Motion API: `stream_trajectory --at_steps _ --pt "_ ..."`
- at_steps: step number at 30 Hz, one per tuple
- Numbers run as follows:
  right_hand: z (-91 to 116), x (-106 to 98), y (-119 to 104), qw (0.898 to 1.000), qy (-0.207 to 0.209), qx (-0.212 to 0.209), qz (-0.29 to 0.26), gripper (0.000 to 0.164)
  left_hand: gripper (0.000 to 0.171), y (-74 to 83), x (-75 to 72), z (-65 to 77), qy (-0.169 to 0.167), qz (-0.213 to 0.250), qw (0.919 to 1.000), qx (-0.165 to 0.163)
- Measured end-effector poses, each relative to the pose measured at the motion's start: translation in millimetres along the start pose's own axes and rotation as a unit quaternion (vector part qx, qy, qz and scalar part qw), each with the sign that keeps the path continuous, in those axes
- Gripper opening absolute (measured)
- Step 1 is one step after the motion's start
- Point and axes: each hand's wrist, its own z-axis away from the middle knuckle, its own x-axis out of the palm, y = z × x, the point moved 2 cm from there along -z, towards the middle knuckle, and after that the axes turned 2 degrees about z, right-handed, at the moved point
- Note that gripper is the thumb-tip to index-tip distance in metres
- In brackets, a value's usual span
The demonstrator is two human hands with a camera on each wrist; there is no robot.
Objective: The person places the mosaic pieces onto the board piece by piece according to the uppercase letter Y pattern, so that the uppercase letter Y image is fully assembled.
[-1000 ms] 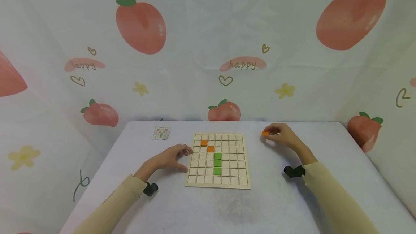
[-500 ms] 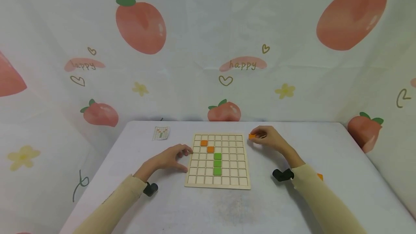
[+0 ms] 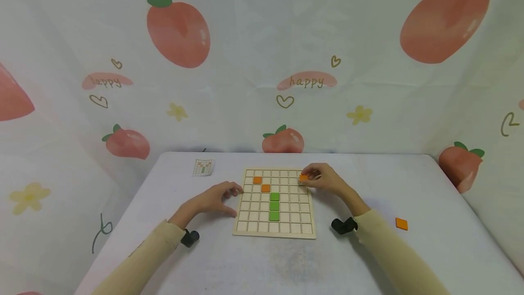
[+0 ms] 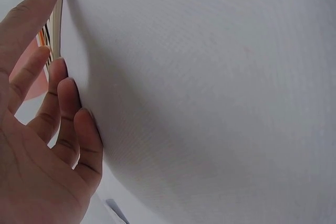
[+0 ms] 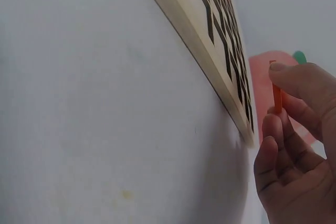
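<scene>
A wooden grid board [image 3: 249, 217] lies in the middle of the table in the head view. Three green tiles [image 3: 274, 206] stand in a column on it, with two orange tiles [image 3: 265, 188] running diagonally up-left from them. My right hand [image 3: 329, 181] pinches another orange tile [image 3: 303, 178] between thumb and fingers over the board's far right corner. In the right wrist view that pinched tile [image 5: 277, 97] is seen edge-on, above the board surface. My left hand [image 3: 214, 197] rests at the board's left edge, thumb and fingers spread and touching or nearly touching it.
One loose orange tile [image 3: 401, 224] lies on the white table [image 3: 348, 263] to the right, beside the right forearm. A small paper card [image 3: 203, 167] with a printed coloured grid pattern lies at the back left. A patterned cloth [image 3: 241, 58] hangs behind the table.
My right hand has carried the pinched orange tile leftward from the table's right side to over the board. The loose orange tile by the right sleeve has come into view. My left hand stays put.
</scene>
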Motion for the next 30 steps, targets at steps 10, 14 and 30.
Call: stream_trajectory --at_steps 10,14,30 --pt "-4.8 22.5 -11.2 1.000 -0.016 0.024 -0.007 0.025 0.064 -0.8 0.2 -0.2 0.000 -0.003 1.0000 -0.003" --pt "-6.5 28.5 -17.7 1.000 -0.018 0.014 -0.006 0.026 0.065 -0.1 -0.5 -0.6 0.000 -0.002 1.0000 0.000" --pt "-16.2 45.0 -30.6 0.999 -0.041 0.010 0.022 0.024 0.063 2.2 -1.0 0.6 0.002 -0.005 1.0000 0.007"
